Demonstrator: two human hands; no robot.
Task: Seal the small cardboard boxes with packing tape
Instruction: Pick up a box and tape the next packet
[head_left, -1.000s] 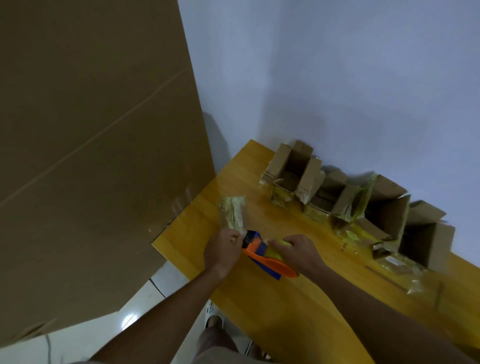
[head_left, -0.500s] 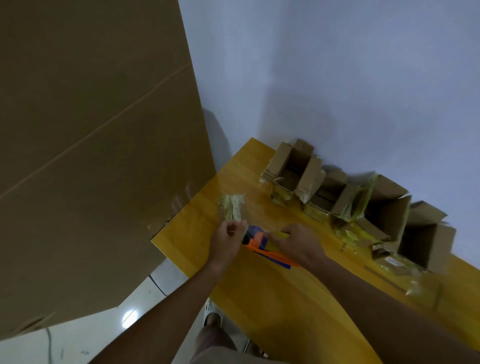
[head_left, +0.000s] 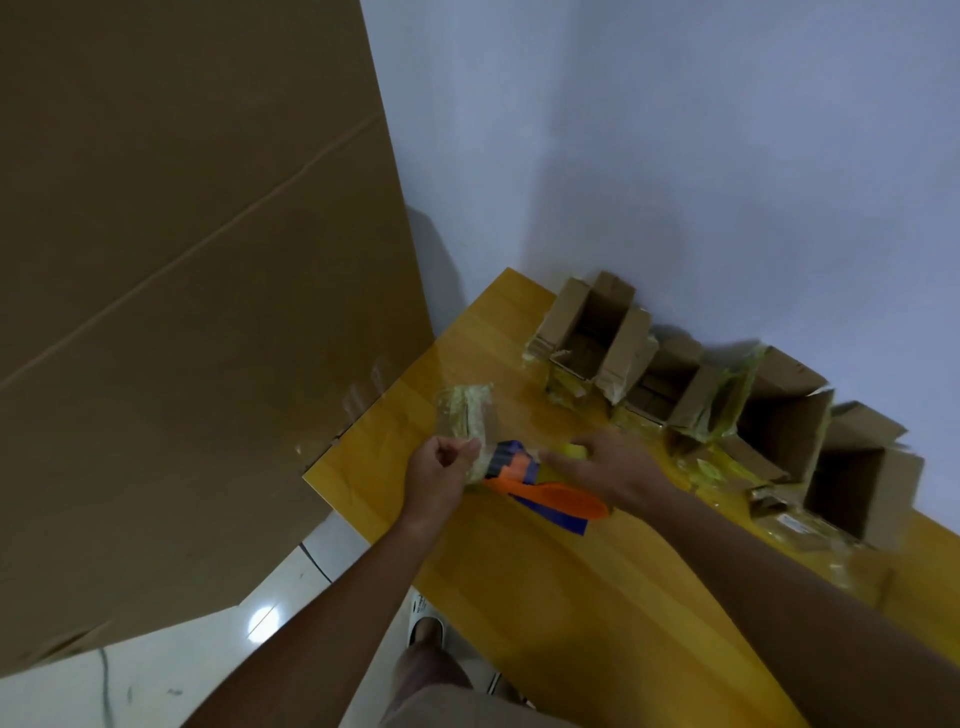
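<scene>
A person stands at a yellow wooden table (head_left: 545, 597), arms reaching forward. The left hand (head_left: 436, 470) has its fingers curled, pinching the free end of clear packing tape (head_left: 467, 415), which stands up crumpled above the fist. The right hand (head_left: 608, 467) rests over an orange and blue tape dispenser (head_left: 540, 488) lying on the table, fingers bent around its yellow part. Four small cardboard boxes (head_left: 779, 415), flaps open, line the table's far edge against a white wall (head_left: 675, 156). A large cardboard sheet (head_left: 182, 286) leans at left.
</scene>
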